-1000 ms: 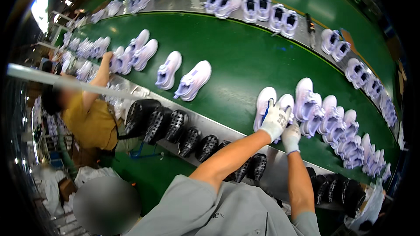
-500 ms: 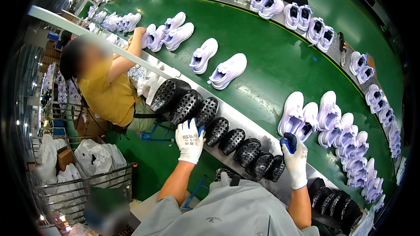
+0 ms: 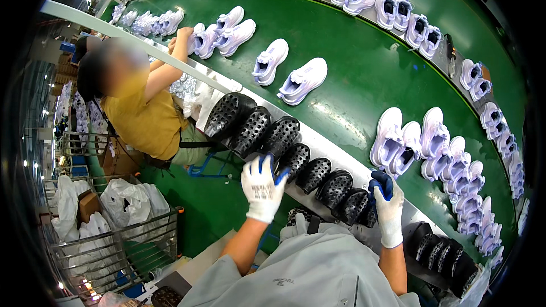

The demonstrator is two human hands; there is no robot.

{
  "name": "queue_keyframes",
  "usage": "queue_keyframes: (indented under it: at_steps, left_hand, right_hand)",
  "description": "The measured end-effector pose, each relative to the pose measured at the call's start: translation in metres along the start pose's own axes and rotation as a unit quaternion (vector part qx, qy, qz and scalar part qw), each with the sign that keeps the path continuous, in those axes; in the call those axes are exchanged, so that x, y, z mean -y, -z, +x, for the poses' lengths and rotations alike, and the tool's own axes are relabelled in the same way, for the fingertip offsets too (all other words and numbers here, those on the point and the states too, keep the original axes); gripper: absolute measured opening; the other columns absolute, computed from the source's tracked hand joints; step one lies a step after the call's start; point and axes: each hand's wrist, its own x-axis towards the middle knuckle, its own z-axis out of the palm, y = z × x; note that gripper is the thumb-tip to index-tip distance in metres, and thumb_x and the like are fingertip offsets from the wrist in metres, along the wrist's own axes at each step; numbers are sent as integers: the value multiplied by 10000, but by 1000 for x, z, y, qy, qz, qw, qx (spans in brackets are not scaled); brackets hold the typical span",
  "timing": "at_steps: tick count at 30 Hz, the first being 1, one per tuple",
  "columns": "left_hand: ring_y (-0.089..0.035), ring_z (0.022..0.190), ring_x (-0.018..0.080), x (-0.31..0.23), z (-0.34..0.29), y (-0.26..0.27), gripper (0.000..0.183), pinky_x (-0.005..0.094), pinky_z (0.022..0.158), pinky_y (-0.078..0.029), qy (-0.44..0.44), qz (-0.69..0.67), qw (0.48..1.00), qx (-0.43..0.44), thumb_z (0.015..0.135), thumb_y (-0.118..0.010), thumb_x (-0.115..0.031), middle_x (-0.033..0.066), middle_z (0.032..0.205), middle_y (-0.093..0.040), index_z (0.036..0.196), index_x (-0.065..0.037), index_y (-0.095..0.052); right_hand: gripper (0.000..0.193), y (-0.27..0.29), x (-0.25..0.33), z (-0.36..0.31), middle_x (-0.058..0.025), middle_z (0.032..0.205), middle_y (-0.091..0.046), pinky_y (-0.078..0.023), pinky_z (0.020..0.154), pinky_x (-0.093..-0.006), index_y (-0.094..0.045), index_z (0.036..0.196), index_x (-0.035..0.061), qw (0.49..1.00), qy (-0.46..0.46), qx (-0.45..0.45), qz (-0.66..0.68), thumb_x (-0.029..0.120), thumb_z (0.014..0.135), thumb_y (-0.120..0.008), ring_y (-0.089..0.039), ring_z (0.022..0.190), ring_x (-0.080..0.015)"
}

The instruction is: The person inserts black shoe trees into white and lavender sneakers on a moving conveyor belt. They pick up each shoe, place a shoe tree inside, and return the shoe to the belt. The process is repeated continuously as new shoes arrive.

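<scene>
A row of black perforated shoe inserts [image 3: 314,174] lies along the metal ledge [image 3: 250,99] before me. My left hand [image 3: 263,189], in a white glove with blue-coated fingertips, is at the near end of one larger insert [image 3: 282,135]. Its thumb stands apart from the fingers, and I cannot tell whether they touch the insert. My right hand [image 3: 387,199], gloved alike, hovers by the ledge at the row's right end. Its fingers are loosely bent, with nothing visible in them. Pairs of pale lilac sneakers [image 3: 387,136] stand just beyond it on the green belt [image 3: 352,88].
Left of me a person in a yellow top [image 3: 142,116] handles sneakers. A wire cart [image 3: 116,233] with white bags stands at lower left. More black inserts [image 3: 438,253] lie at lower right. An outer ledge [image 3: 392,28] curves behind the belt, carrying shoes.
My left hand has drawn slightly back toward me, its thumb wider from the fingers. My right hand stays beside the row's right end. The whole view has shifted a little.
</scene>
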Motion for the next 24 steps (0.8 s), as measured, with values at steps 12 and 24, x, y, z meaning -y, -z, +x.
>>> queue_keyframes:
  at_steps: [12, 24]
  left_hand:
    - [-576, 951, 363, -57, -27, 22, 491, 478, 855, -480, -105, -138, 984, -27, 708, -841, -261, 152, 1042, -636, 1101, -29, -660]
    - [-613, 1119, 146, -184, 62, -75, 413, 278, 945, -513, 39, -707, 620, 339, 901, -544, 58, 83, 1207, -632, 1313, 36, -537]
  right_hand:
    - [522, -35, -49, -14, -219, 1183, -642, -500, 960, -404, -503, 1355, -25, 966, 121, 2, -229, 133, 894, -692, -647, 1076, -305]
    - [395, 25, 18, -1, -259, 954, -697, -530, 810, -463, -638, 1135, -27, 955, 2, 54, -292, 288, 902, -692, -690, 924, -385]
